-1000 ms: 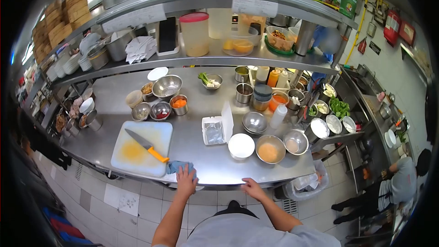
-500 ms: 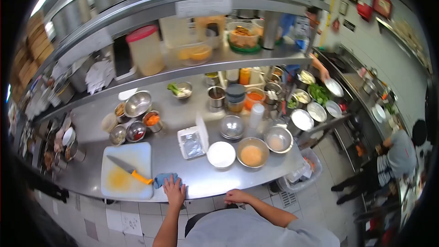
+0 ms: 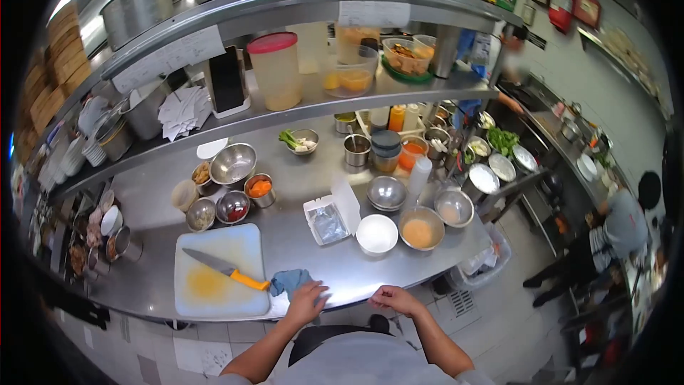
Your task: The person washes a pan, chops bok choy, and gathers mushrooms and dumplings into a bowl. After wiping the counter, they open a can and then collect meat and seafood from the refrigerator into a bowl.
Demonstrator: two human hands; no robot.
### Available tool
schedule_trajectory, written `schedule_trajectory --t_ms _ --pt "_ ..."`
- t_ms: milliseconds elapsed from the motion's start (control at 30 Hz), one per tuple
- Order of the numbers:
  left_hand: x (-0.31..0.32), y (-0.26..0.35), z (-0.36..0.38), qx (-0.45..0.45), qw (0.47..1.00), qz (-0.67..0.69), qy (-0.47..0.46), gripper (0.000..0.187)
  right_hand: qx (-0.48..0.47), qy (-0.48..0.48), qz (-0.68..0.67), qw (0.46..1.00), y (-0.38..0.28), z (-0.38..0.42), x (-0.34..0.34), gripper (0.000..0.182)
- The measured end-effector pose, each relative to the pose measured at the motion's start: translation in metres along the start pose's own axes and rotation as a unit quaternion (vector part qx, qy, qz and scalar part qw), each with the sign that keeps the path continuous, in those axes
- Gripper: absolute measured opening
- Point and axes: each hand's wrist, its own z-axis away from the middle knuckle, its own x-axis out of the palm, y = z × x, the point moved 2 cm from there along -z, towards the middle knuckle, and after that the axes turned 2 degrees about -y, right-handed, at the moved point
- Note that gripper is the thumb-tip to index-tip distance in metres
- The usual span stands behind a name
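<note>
My left hand (image 3: pixel 308 302) is at the front edge of the steel counter, fingers apart and holding nothing. Just beyond its fingertips lies a crumpled blue cloth (image 3: pixel 291 281). My right hand (image 3: pixel 396 300) hovers in front of the counter edge with its fingers curled in, and I see nothing in it. Left of the cloth, a knife (image 3: pixel 226 268) with a yellow handle rests on a white cutting board (image 3: pixel 187 299) stained yellow. An open white box lined with foil (image 3: pixel 328 222) stands farther back, beside a white bowl (image 3: pixel 377 235).
Steel bowls (image 3: pixel 420 228) stand at the counter's right end, beside a squeeze bottle (image 3: pixel 420 175). Small bowls of ingredients (image 3: pixel 232 207) sit behind the board. An overhead shelf (image 3: pixel 313 108) spans the back. A co-worker (image 3: pixel 620 225) stands at the right.
My left hand has lifted off the blue cloth and drawn back to the right. My right hand has risen slightly toward the counter edge. The camera view has shifted.
</note>
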Motion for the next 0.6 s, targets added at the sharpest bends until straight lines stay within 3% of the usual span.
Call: schedule_trajectory --t_ms 133,200,333,433,533,600 --pt "0.019 -0.005 -0.002 0.074 0.954 0.139 -0.257 0.035 -0.03 0.186 -0.105 0.976 0.023 0.039 0.062 0.039" --pt "0.035 0.006 -0.002 0.107 0.908 0.13 -0.384 0.037 -0.003 0.28 -0.222 0.934 0.076 0.066 0.095 0.038" --pt "0.082 0.052 0.018 0.224 0.82 0.172 -0.497 0.042 0.074 0.43 -0.355 0.827 0.178 0.145 0.174 0.034" --pt "0.142 0.074 0.055 0.205 0.696 0.258 -0.638 0.046 0.063 0.526 -0.41 0.743 0.24 0.196 0.245 0.031" --pt "0.167 0.094 0.089 -0.04 0.491 0.081 -0.867 0.062 0.066 0.62 -0.423 0.658 0.273 0.224 0.308 0.039" --pt "0.235 0.047 0.125 -0.066 0.409 0.028 -0.91 0.071 0.077 0.657 -0.414 0.625 0.282 0.227 0.353 0.044"
